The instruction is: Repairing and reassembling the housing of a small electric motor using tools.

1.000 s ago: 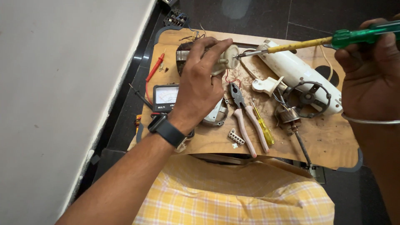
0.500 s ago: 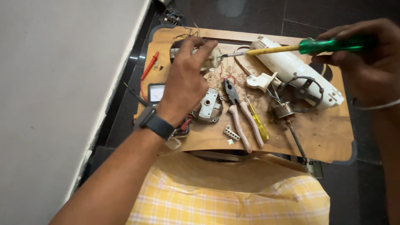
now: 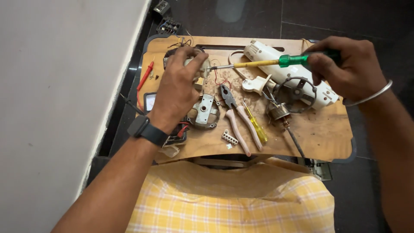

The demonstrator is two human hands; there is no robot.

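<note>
Both hands have drawn in toward the middle of the wooden board (image 3: pixel 319 138) since half a second ago, and the screwdriver's tip has closed on the small motor; the right hand (image 3: pixel 345 69), once out past the board's right edge, now sits over its far right part; the left hand (image 3: pixel 179 88) stays clamped over the motor (image 3: pixel 199 64) near the far left corner, fingers wrapped round it so that only a sliver of its pale casing shows; the right hand is closed round the green handle of the screwdriver (image 3: pixel 258 64), whose yellow shaft runs almost level from right to left, parallel to the board's far edge, its tip at the motor's right face, seemingly touching, though the fingers hide the exact spot; so the motor lies directly left of the right hand, along the tool's long axis, and the left hand is the one on it.

Beneath the shaft lies a white elongated housing (image 3: pixel 297 73) slanting toward the right edge, with a dark metal ring (image 3: pixel 297 88) resting on it; toward the middle lie pliers (image 3: pixel 235 118) with pale handles and a small yellow screwdriver (image 3: pixel 255 125) just beside them, both pointing at the near edge; a grey metal bracket (image 3: pixel 202 111) sits just right of the left wrist; a red probe (image 3: pixel 145 74) lies along the left edge.
</note>
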